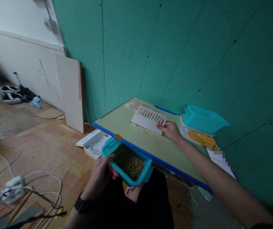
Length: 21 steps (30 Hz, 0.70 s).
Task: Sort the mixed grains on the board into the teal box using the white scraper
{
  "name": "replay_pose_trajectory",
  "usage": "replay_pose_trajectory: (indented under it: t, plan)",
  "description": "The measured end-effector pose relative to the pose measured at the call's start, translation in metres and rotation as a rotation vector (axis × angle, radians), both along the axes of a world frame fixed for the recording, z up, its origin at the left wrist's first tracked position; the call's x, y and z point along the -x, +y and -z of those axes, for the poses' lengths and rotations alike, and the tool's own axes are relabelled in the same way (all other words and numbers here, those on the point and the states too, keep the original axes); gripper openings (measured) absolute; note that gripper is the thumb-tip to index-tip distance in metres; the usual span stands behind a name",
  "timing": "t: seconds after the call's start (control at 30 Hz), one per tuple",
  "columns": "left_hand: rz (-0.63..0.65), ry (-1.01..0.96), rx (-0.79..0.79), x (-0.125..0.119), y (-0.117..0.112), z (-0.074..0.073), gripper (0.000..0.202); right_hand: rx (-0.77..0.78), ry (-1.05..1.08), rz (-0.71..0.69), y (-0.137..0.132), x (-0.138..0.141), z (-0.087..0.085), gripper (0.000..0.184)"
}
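My left hand (105, 167) grips the near left side of a turquoise plastic tub (148, 171), thumb over the rim. Inside the tub lie green beans (122, 153) and tan, soybean-like beans (137, 163). The tub is held just below the front edge of a small table (174, 144). Over the tabletop, my right hand (171, 129) pinches the right end of a white slotted plastic scraper (147, 122). A pile of pale mixed grains (132, 106) lies behind the scraper, partly hidden by it. A few loose beans (145, 131) lie in front of it.
At the table's right end, a turquoise basket (204, 119) sits over a white container (185, 130), with a yellow cloth-like item (202, 139) beside them. A green wall (174, 57) stands behind. An open white box (94, 144) and cables (57, 190) lie on the floor at left.
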<state>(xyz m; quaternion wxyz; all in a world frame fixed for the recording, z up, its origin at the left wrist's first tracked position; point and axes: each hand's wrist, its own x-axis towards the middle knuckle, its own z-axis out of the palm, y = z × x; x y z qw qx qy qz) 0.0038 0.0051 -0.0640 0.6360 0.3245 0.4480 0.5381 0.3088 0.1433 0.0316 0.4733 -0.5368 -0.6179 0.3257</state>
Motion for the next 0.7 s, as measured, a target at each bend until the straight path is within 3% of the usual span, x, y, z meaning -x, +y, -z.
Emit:
replay_pose_trajectory:
  t: [0.47,0.7]
  plan:
    - [0.008,0.017,-0.004,-0.0013,-0.0008,-0.0065,0.049,-0.009,-0.032,-0.055,-0.0005,0.0056,-0.0053,0.061]
    - [-0.006,-0.016,-0.007,-0.0014,0.0012,0.002,0.053,0.022,0.012,-0.085,-0.0036,0.0084,-0.0047,0.061]
